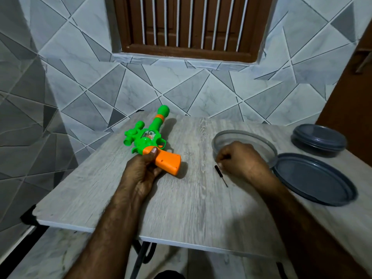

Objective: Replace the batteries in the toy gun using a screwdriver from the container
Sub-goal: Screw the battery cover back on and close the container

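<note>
While the toy gun [150, 139] is lying on the grey wood-grain table [181, 208] at centre left of the frame, its orange grip [168, 161] is clasped by the left hand [141, 170], the thumb pressed on top near the trigger and the fingers closed underneath. The green barrel is directed toward the upper part of the frame and the tiled wall. To the right of centre, a small black screwdriver [221, 175] is seen at the fingertips of the right hand [239, 158], which is curled closed around it; whether the tool is lifted or resting on the table cannot be told. Just behind this hand stands the open clear container [244, 135], with a grey lid [314, 178] lying beside it at right and a second, lidded container [319, 138] at upper right. For the step in hand, the handle should be seated firmly between thumb and fingers, and the gun should be turned so that the battery cover screw faces upward. No battery cover or batteries are visible.
</note>
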The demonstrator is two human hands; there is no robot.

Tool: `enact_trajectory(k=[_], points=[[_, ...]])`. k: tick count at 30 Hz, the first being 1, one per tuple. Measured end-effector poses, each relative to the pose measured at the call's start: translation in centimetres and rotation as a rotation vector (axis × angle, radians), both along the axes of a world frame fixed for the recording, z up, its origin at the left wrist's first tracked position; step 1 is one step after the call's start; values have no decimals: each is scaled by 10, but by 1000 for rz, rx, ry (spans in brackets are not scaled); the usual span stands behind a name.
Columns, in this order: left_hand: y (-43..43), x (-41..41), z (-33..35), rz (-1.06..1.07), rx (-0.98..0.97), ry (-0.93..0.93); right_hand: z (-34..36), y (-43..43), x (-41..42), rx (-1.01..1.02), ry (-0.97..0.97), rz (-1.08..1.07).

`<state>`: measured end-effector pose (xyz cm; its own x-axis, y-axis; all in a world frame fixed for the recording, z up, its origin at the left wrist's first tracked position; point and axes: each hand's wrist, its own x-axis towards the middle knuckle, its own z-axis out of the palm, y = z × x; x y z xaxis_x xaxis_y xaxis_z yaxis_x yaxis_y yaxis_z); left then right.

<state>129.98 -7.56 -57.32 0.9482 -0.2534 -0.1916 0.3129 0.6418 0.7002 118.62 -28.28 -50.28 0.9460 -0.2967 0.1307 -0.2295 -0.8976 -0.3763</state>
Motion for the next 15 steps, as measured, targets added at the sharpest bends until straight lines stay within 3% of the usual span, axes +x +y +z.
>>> enact_trajectory(k=[5,15], points=[[-4,-6,4,-30,4,-31,-9,-26,-15,-110,215,-19],[-3,-10,7,-47,10,-41,-23,-22,-18,-102,180,13]])
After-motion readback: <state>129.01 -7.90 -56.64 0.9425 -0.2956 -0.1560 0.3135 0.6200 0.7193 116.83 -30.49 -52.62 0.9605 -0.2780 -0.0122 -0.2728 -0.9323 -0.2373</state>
